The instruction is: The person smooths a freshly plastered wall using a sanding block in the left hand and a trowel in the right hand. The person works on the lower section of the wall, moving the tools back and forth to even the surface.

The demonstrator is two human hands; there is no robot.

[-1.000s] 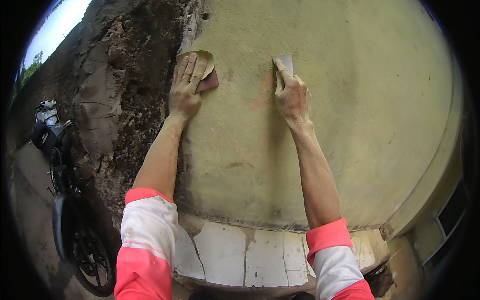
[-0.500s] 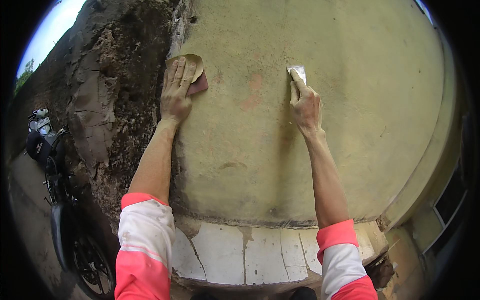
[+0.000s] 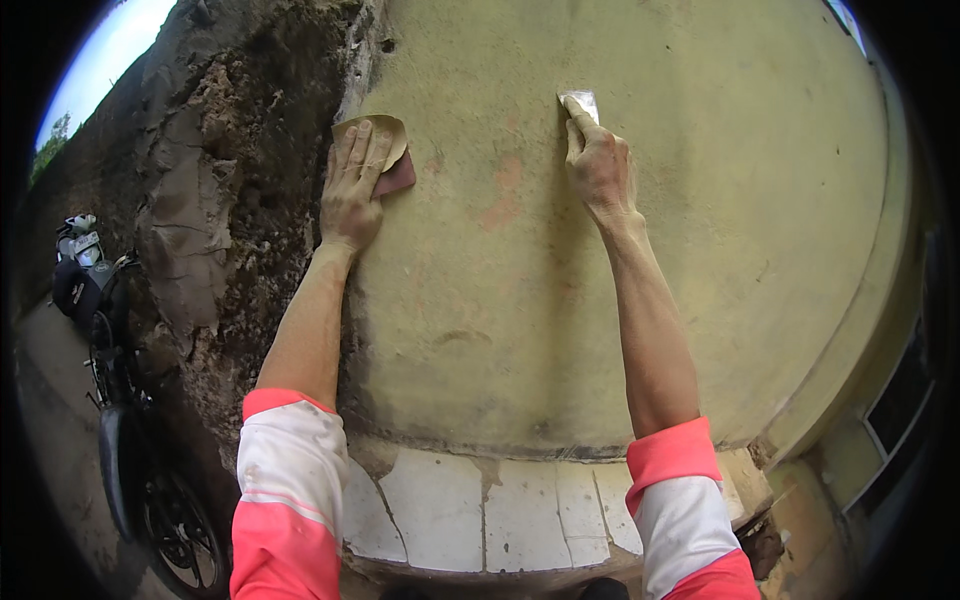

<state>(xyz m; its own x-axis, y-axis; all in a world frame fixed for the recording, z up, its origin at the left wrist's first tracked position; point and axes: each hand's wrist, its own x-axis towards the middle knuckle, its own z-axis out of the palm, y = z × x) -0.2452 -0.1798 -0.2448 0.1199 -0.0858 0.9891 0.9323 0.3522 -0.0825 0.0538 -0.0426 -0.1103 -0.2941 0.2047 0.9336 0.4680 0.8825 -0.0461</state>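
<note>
My left hand (image 3: 352,195) lies with straight fingers over a folded sheet of sandpaper (image 3: 396,174), tan on one face and reddish-brown on the other. It holds the sheet against the left edge of the yellow-green plastered wall (image 3: 700,250). Higher and to the right, my right hand (image 3: 602,168) is closed around a putty knife. Its flat, shiny metal blade (image 3: 583,103) points upward at the wall, with a finger laid along it; the handle is hidden in the hand. Pale dust coats both hands.
Left of the plaster stands a rough, dark earthen or rock face (image 3: 190,220). A parked motorcycle (image 3: 120,400) is at far left. Below the wall runs a ledge of cracked white tiles (image 3: 430,510). Reddish patches (image 3: 505,190) mark the plaster between my hands.
My right hand has moved upward and slightly left along the wall with the putty knife. My left hand and the sandpaper stay almost where they were.
</note>
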